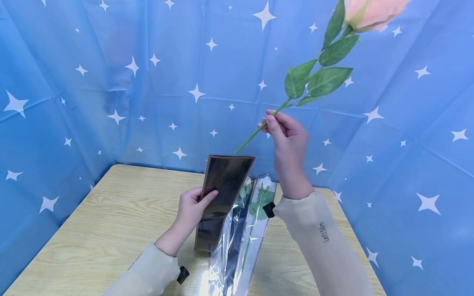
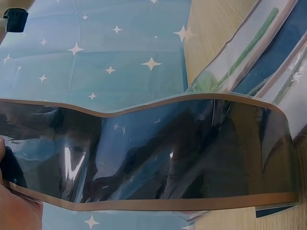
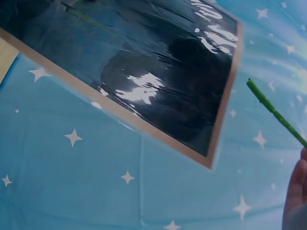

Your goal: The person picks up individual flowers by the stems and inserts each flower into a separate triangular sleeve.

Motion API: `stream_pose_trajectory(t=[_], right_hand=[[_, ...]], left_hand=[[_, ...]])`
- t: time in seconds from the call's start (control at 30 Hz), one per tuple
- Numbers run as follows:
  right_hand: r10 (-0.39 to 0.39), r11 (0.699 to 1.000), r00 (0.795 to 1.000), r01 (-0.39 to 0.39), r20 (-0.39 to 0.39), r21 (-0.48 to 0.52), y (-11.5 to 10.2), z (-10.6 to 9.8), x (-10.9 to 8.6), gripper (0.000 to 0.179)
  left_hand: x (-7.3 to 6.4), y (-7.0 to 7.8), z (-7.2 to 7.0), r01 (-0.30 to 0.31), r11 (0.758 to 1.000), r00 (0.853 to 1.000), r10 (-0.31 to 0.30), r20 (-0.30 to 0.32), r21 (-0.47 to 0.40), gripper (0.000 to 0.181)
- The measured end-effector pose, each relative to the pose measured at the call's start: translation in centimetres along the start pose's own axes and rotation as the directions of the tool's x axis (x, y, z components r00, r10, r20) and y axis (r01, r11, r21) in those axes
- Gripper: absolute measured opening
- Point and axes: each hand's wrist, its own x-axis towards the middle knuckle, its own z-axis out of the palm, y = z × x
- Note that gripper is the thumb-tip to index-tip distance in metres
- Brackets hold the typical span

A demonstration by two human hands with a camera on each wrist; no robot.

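My right hand pinches the green stem of a pale pink artificial rose, raised at an upward right slant; the bloom is cut off by the top of the head view. The stem's lower tip hangs close to the top edge of a dark flower sleeve with a brown border. Thumb in front, my left hand grips that sleeve by its left side and holds it tilted above the table. In the left wrist view the sleeve bows, its clear front reflecting light.
Beside the held sleeve, wrapped single flowers in clear sleeves lie on the wooden table, one with a white border, one dark. A blue curtain with white stars surrounds the table at the back and sides.
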Motion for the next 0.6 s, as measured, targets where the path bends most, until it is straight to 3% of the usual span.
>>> stream_pose_trajectory(t=[0.37,0.6], right_hand=[[0.003,1.0,1.0,-0.003,0.022,0.012,0.31,0.5,-0.2,0.019],[0.002,0.999,0.997,0.002,0.078,-0.045,0.69,0.59,-0.47,0.018]], left_hand=[[0.0,-0.17,0.14,-0.017,1.0,1.0,0.017,0.002,0.022,0.017],[-0.05,0.03,0.18,-0.015,1.0,1.0,0.015,0.008,0.02,0.016]])
